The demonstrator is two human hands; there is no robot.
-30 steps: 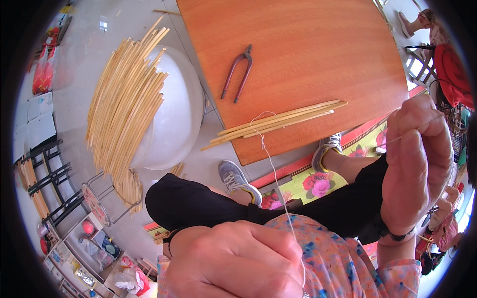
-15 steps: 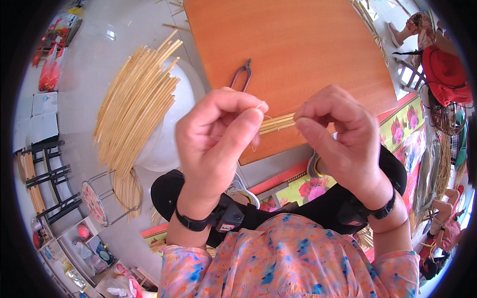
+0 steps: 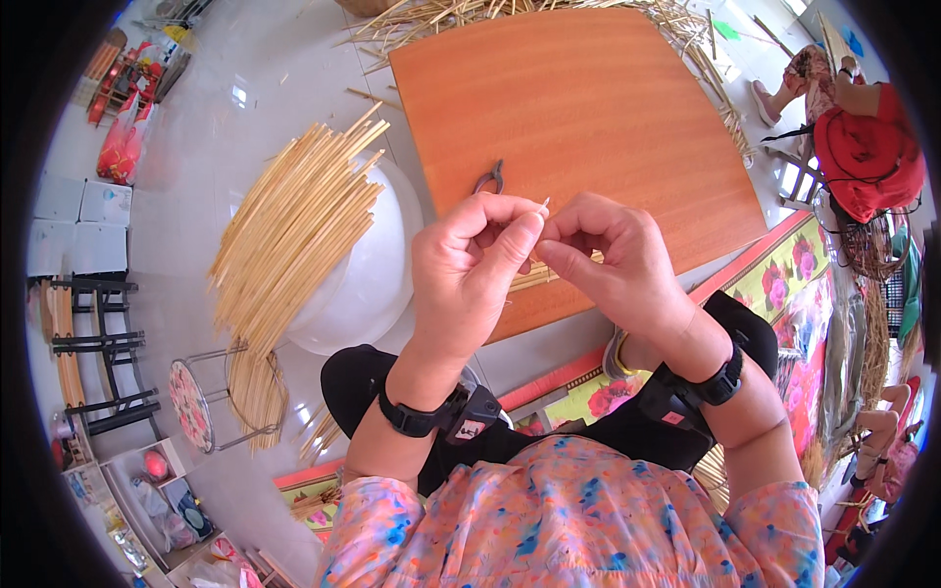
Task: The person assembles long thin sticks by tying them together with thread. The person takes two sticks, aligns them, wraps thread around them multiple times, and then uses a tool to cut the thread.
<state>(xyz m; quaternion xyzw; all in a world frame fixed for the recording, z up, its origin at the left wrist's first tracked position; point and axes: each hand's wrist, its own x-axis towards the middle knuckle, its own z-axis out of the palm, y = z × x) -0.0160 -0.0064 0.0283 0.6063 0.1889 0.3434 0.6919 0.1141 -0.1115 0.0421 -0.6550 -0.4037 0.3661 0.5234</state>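
Observation:
My left hand [image 3: 469, 265] and my right hand [image 3: 613, 274] are raised close together in front of the wooden table [image 3: 569, 98]. My left thumb and index finger pinch a small white thread end [image 3: 544, 204]. My right fingertips are pinched just beside it, apparently on the same thread, though mostly hidden. Behind my hands, pale sticks [image 3: 529, 278] lie along the table's near edge, partly covered, and a dark U-shaped tool [image 3: 490, 177] lies beyond my left hand.
A pile of straw-coloured sticks [image 3: 289, 230] rests on a white oval surface [image 3: 368, 284] at left, beside a round stool [image 3: 191, 407]. Loose straw [image 3: 686, 39] edges the table's far side. Co-workers [image 3: 794, 83] [image 3: 887, 451] sit at right near a red bag [image 3: 858, 162]. A floral mat [image 3: 598, 397] lies underneath.
My hands, far apart with a long thread a second ago, have risen and drawn together; since half a second ago the gap between their fingertips has closed. The view has shifted, showing more beyond the table.

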